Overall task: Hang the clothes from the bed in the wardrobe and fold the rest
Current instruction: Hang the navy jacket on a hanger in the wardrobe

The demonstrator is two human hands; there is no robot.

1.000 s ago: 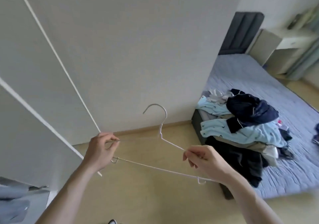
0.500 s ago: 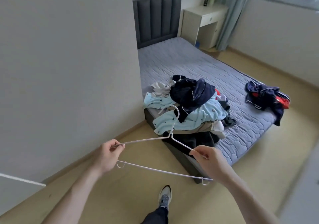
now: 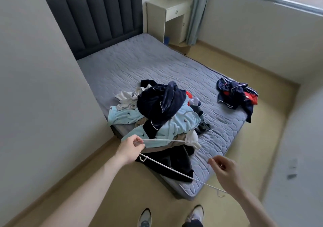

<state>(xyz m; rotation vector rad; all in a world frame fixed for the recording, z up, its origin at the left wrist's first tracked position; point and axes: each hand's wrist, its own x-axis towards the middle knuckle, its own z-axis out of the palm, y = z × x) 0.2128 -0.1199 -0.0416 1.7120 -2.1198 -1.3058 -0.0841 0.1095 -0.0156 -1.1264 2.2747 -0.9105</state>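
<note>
A: What's each hand doing?

B: The left hand (image 3: 130, 150) pinches one end of a white wire hanger (image 3: 167, 167). The right hand (image 3: 225, 172) has its fingers curled at the other end, seemingly gripping the wire.

A: And the clothes?

B: A heap of clothes (image 3: 160, 114) sits on the near corner of the bed (image 3: 139, 64), with a smaller bundle (image 3: 236, 95) well apart on the right. Nothing looks hung or folded, so I'd say it's barely begun.

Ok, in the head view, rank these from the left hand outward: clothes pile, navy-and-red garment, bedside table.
1. Clothes pile, on the bed's near corner, just beyond the left hand.
2. Navy-and-red garment, on the bed's right edge.
3. Bedside table, beside the headboard.
</note>
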